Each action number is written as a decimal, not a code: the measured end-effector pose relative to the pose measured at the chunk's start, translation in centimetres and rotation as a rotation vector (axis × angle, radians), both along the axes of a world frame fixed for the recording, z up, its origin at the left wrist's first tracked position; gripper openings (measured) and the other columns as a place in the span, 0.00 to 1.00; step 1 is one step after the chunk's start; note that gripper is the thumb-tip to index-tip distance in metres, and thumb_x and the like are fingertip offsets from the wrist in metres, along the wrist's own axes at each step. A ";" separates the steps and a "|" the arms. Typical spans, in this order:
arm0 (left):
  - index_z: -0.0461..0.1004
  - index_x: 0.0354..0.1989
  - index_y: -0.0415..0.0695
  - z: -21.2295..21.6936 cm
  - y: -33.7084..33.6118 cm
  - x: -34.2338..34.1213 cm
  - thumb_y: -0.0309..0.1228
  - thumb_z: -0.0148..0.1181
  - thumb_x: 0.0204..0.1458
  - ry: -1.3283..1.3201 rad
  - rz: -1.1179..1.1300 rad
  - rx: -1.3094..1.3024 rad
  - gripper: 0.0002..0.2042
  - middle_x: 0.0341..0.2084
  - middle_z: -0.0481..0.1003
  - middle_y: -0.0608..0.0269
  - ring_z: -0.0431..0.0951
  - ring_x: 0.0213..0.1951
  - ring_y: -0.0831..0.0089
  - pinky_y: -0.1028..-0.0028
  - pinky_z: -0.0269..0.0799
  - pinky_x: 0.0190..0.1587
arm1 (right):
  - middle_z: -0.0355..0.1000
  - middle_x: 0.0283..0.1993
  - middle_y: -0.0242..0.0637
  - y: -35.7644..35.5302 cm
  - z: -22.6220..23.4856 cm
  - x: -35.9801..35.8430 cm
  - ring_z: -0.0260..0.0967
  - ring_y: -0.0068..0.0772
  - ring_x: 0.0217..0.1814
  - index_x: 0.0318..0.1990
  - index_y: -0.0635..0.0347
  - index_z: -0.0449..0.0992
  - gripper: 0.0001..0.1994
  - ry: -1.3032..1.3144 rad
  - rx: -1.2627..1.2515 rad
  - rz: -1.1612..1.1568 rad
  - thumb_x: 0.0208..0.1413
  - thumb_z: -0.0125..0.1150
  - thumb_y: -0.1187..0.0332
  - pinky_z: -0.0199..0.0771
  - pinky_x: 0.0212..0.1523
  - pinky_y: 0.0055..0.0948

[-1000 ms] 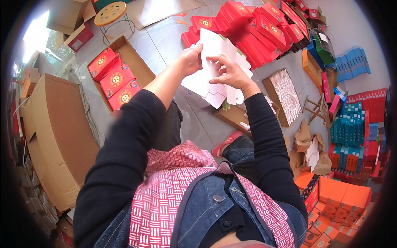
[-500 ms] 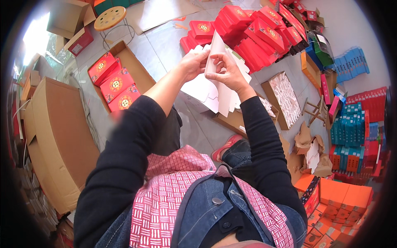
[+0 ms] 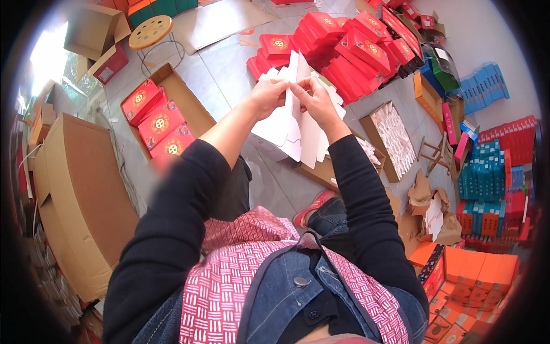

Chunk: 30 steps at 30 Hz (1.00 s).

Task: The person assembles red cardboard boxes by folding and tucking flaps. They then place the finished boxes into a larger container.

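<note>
Both my hands pinch a folded white card sheet (image 3: 294,117), which stands upright between them with its pointed top above my fingers. My left hand (image 3: 268,96) grips its left side, fingers closed. On the other side my right hand (image 3: 316,102) is closed on it, thumb and fingertips meeting near the left hand's. Right below lies a pile of white die-cut card pieces (image 3: 268,129) with notched edges. Where the held sheet ends and the pile begins is hard to make out.
Red patterned boxes (image 3: 321,49) are heaped beyond my hands. A cardboard tray (image 3: 197,103) with red boxes stands left, near a stool (image 3: 150,31) and a large carton (image 3: 86,200). Right are a tray of small white pieces (image 3: 392,140) and stacked orange boxes (image 3: 481,272).
The card has gone from a rolled, curved shape to a flatter fold. My hands have drawn together, and the right fingers have closed down on the card.
</note>
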<state>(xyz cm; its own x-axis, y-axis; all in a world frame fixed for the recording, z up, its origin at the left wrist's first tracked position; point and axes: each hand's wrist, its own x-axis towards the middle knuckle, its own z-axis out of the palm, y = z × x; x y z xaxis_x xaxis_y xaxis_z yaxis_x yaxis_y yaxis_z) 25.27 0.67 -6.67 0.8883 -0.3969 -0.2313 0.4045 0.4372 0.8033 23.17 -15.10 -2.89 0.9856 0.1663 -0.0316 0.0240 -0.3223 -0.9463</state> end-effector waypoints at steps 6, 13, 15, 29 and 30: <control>0.75 0.39 0.35 -0.2 -1.0 -0.4 0.24 0.54 0.55 -0.038 0.068 0.116 0.07 0.32 0.76 0.60 0.77 0.32 0.74 0.75 0.75 0.36 | 0.72 0.28 0.34 -1.0 -2.2 0.8 0.71 0.23 0.26 0.34 0.63 0.72 0.06 0.166 0.234 -0.176 0.53 0.56 0.70 0.73 0.27 0.23; 0.75 0.38 0.34 -2.9 -0.5 1.4 0.27 0.56 0.52 -0.116 0.230 0.645 0.09 0.33 0.77 0.55 0.78 0.34 0.69 0.72 0.73 0.38 | 0.74 0.30 0.34 -2.9 -2.0 0.4 0.73 0.25 0.30 0.35 0.63 0.75 0.05 0.201 0.441 -0.222 0.53 0.57 0.72 0.76 0.33 0.27; 0.75 0.37 0.36 -2.7 -0.3 1.2 0.29 0.56 0.50 -0.140 0.341 0.822 0.10 0.33 0.78 0.50 0.78 0.36 0.62 0.66 0.71 0.41 | 0.75 0.32 0.35 -3.7 -1.9 0.4 0.73 0.25 0.30 0.37 0.63 0.75 0.06 0.253 0.439 -0.212 0.53 0.58 0.72 0.76 0.33 0.26; 0.59 0.57 0.35 0.1 -1.7 -0.3 0.42 0.67 0.45 -0.403 0.290 1.016 0.35 0.52 0.68 0.44 0.67 0.55 0.52 0.63 0.63 0.57 | 0.69 0.25 0.25 -6.5 3.7 -1.2 0.63 0.12 0.27 0.31 0.65 0.74 0.03 -0.135 -0.130 -0.168 0.50 0.59 0.75 0.62 0.29 0.15; 0.60 0.56 0.35 0.0 -1.2 -0.2 0.42 0.68 0.44 -0.536 0.416 1.039 0.35 0.52 0.68 0.44 0.68 0.55 0.53 0.64 0.63 0.56 | 0.68 0.25 0.25 -6.6 7.1 -2.0 0.62 0.11 0.28 0.32 0.65 0.72 0.03 -0.151 -0.254 -0.143 0.52 0.58 0.75 0.62 0.29 0.15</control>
<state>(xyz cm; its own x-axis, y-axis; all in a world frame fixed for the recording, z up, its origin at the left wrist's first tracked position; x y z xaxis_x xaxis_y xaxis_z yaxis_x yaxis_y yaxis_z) 25.05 -0.50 -6.66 0.9823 0.0918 0.1631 -0.0983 -0.4887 0.8669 21.19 -21.69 4.16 0.9951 0.0310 0.0941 0.0953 -0.5583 -0.8242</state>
